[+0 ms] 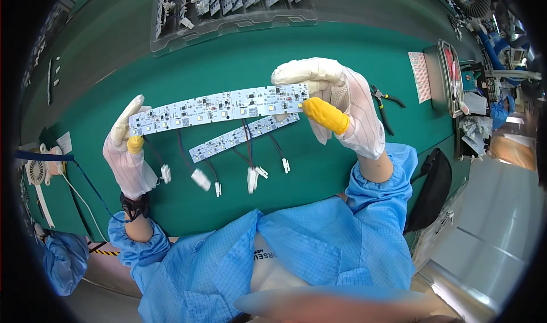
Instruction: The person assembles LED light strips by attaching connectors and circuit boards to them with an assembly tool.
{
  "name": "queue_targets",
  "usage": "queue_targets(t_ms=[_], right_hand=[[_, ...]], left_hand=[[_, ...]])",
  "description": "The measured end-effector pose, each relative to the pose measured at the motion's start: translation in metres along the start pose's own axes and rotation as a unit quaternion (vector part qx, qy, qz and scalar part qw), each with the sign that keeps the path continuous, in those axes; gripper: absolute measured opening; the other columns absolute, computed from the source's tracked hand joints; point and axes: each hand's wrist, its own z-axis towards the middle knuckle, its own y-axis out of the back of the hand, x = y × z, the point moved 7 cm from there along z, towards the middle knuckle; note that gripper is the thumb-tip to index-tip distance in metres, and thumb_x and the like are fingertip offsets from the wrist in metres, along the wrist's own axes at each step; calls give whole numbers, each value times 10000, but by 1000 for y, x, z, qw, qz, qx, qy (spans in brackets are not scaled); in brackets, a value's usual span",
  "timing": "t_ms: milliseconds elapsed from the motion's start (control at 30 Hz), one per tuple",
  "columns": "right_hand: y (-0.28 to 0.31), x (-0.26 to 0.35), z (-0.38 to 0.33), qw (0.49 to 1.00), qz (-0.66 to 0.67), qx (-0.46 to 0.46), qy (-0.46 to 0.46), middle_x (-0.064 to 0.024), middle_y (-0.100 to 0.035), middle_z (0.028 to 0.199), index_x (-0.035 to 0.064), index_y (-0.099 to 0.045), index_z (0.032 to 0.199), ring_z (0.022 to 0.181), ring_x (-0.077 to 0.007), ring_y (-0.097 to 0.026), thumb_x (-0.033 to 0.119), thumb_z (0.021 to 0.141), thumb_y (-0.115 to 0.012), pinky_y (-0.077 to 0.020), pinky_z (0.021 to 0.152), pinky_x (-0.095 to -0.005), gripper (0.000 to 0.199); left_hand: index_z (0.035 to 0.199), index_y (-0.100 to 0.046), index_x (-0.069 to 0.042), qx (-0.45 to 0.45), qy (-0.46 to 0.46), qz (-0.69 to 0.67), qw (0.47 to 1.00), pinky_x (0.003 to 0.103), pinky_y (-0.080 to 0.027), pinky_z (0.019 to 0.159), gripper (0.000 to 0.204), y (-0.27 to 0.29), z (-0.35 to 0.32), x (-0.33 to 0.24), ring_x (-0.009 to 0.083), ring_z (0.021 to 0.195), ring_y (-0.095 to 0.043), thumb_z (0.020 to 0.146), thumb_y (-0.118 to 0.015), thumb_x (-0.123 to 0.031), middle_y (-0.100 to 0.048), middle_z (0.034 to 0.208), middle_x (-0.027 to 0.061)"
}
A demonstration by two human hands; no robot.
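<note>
Both my hands wear white striped gloves with yellow thumb covers. Between them a long white LED circuit board (219,107) is raised, its component side in view. My left hand (126,143) is closed on its left end; my right hand (336,98) pinches its right end, thumb in front. From the board hang wires with white connectors (200,179), some smeared by motion. Behind and below it, a second LED circuit board (228,140) appears to rest on the green mat (307,178), its upper edge partly hidden. Its wires also end in white plugs (286,165).
A clear plastic tray (239,27) with several upright boards stands at the far side. Black-and-yellow pliers (386,106) lie right of my right hand, near a metal box (444,78) and a sheet of red labels (420,77). A small fan (37,172) and a blue cord (94,189) are at left.
</note>
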Motion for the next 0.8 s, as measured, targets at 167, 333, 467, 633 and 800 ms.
queue_targets(t_ms=[167, 333, 467, 633, 800], right_hand=[[-1, -2, 3, 999, -21, -17, -38, -125, -627, 992, -69, -516, 1155, 440, -45, -485, 453, 768, -680, -383, 431, -159, 670], [6, -14, 3, 995, -59, -37, -74, -141, -597, 1091, -79, -498, 1171, 830, -144, -606, 615, 680, -688, -469, 762, -234, 871], [13, -20, 4, 984, -126, -52, -110, -113, -583, 1099, -50, -523, 1156, 905, -129, -564, 578, 727, -661, -425, 810, -233, 773], [8, -26, 7, 986, -128, -58, -94, -54, -571, 899, -47, -542, 1134, 640, -62, -485, 379, 838, -615, -354, 604, -186, 524], [2, -21, 6, 996, -61, -69, -21, -66, -612, 867, -63, -535, 1124, 460, -14, -425, 266, 832, -656, -302, 445, -148, 456]], left_hand=[[1204, -564, 13, -27, -16, 1, 999, 240, -455, 782, 674, 11, -7, -2, 130, 858, -599, 817, -601, -537, -647, 1018, 87], [1181, -551, 70, -30, -28, -87, 995, 254, -462, 806, 610, 9, -11, -10, 155, 907, -603, 810, -680, -397, -630, 1041, 136], [1122, -579, 80, -8, -48, -181, 982, 273, -475, 789, 536, 1, -16, -17, 180, 897, -603, 775, -723, -302, -625, 1020, 148], [1149, -577, 50, 33, -231, -55, 971, 252, -474, 749, 513, 4, -12, -41, 170, 838, -613, 793, -705, -297, -628, 983, 136], [1219, -540, 28, 17, 7, -126, 992, 239, -474, 747, 541, 5, -9, -26, 128, 806, -608, 816, -680, -305, -662, 892, 103]])
